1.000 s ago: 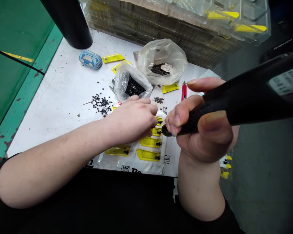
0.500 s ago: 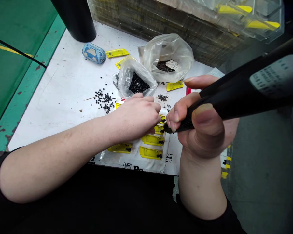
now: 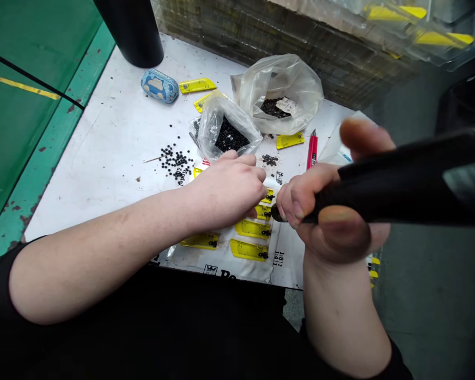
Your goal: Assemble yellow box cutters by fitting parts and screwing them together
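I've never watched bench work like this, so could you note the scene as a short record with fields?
Left hand: curled over yellow plastic strips
Right hand: gripping a black handheld tool
Strips: rowed on a printed plastic sheet, small black parts at their ends
Nearby: two clear plastic bags of black parts, a red utility knife
Surface: white bench top

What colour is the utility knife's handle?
The handle is red, shown best in the head view.

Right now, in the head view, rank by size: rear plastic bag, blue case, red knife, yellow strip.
Rear plastic bag; blue case; then red knife and yellow strip, too alike to rank.
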The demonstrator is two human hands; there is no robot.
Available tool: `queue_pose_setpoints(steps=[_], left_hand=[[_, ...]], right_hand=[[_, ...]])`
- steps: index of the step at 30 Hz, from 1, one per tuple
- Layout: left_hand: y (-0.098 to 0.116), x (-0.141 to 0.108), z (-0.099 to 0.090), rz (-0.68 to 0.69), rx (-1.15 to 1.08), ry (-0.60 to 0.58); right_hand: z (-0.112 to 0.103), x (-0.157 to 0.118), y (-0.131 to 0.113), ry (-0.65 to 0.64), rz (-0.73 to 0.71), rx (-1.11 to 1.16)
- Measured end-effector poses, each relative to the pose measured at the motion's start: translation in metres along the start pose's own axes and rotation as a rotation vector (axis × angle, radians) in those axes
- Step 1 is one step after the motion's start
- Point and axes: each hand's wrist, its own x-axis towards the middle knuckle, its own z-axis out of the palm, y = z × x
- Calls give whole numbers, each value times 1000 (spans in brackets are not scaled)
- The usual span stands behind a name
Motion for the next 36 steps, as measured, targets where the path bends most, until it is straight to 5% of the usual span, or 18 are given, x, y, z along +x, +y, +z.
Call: queue_pose_setpoints(steps=[9,18,31,36], left_hand=[[0,2,1,-6,-27,-30],[0,2,4,-10,-6,-16],[0,2,5,-1,13,5],[2,2,2,-4,17,-21]], right_hand=[[12,-2,3,189,-222,50],[18,-8,-9,301,-44,-28],[24,-15,-16,337,52,-239],[35,-19,-16,445,17,-272]])
